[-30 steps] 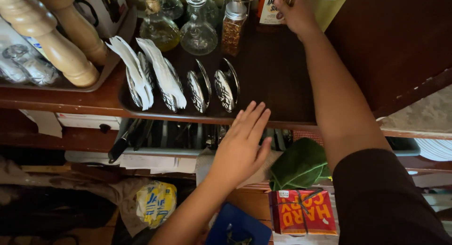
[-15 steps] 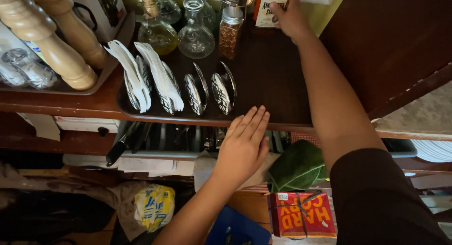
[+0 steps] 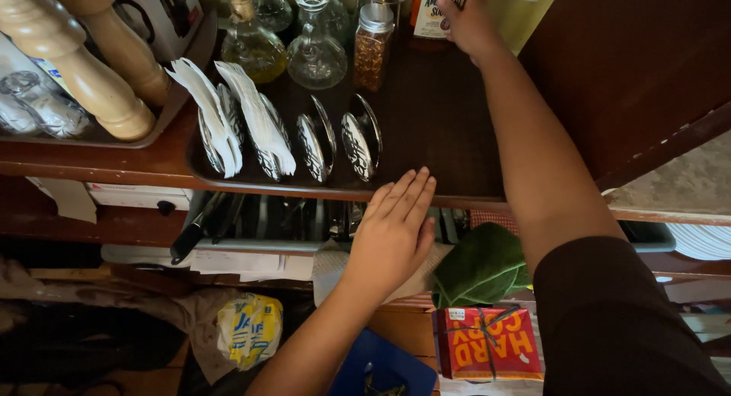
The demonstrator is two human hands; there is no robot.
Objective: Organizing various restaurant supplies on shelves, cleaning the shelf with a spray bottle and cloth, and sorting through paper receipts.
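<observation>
We count two wooden mills [image 3: 84, 68], three glass bottles [image 3: 316, 49], one spice jar [image 3: 371, 49], four metal napkin holders [image 3: 320, 141], two with napkins. Sauce bottle [image 3: 435, 11] at back of tray [image 3: 449, 137], top cut off, orange label. Right hand [image 3: 468, 23] touching it, grip hidden, cannot tell. Left hand [image 3: 392, 232] flat, fingers spread, holding nothing, at shelf edge.

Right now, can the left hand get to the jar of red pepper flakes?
Probably yes. The left hand lies flat at the tray's front edge, and a bare strip of dark tray leads up to the pepper flake jar, right of the shiny napkin holders.
</observation>
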